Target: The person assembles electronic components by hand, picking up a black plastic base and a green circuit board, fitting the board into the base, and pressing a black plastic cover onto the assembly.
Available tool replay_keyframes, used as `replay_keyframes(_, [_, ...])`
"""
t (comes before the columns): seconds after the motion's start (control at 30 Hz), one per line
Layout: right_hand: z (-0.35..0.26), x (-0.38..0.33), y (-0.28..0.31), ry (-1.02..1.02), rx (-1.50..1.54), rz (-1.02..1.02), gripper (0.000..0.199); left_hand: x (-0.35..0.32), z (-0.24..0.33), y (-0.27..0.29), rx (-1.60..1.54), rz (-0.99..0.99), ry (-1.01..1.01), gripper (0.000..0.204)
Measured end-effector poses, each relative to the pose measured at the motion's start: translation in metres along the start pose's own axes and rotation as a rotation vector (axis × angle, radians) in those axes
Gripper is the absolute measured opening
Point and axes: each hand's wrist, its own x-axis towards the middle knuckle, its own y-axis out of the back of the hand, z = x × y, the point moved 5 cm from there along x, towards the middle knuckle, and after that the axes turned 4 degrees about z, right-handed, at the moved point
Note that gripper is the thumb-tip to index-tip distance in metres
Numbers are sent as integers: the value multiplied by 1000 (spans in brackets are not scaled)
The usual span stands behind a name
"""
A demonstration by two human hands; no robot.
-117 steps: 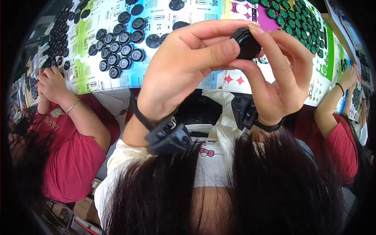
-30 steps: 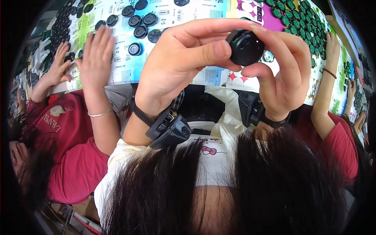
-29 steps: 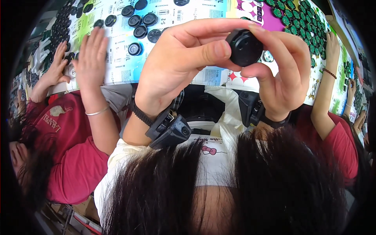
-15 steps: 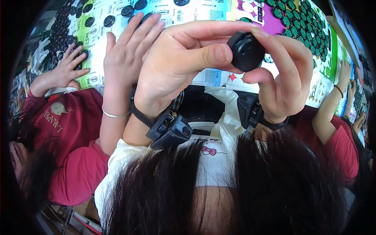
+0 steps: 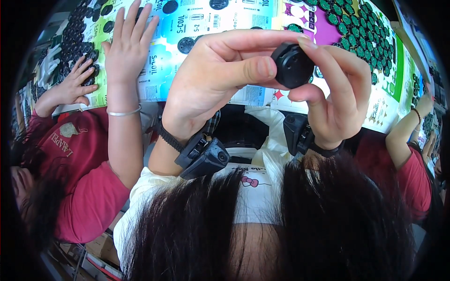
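Observation:
A small black round plastic cap-like part point(image 5: 294, 65), with tiny holes in its face, is held up above the table edge. The thumb and forefinger of my left hand point(image 5: 206, 75) pinch it from the left. The fingertips of my right hand point(image 5: 344, 89) grip its upper right rim, with the right thumb just below it. Both hands are closed on this one part; its underside is hidden. A black strapped device point(image 5: 206, 157) sits on my left wrist, and a similar device point(image 5: 297, 133) on my right.
The table is covered with printed sheets point(image 5: 159, 79). Round parts with green faces point(image 5: 361, 35) crowd the far right; black discs point(image 5: 77, 33) pile up far left. Single black discs point(image 5: 186, 45) lie beyond my left hand. A co-worker's hand point(image 5: 124, 56) rests flat at left.
The left co-worker's nearer hand has slid left, away from my left hand, uncovering black discs. The right co-worker's arm has shifted outward. My hands and the black part have hardly moved.

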Motion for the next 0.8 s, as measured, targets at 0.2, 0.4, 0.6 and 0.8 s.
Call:
replay_keyframes(0.2, [-1, 0, -4, -7, -16, -1, 46, 0, 0, 4, 43, -5, -57, 62])
replay_keyframes(0.4, [-1, 2, -11, 7, -64, 2, 44, -7, 3, 5, -15, 62, -82, 45])
replay_keyframes(0.6, [5, -5, -18, 0, -34, 187, 39, -18, 15, -10, 487, 290, -306, 23])
replay_keyframes(0.8, [2, -35, -47, -906, 721, 153, 38, -23, 12, -11, 871, 325, -589, 14])
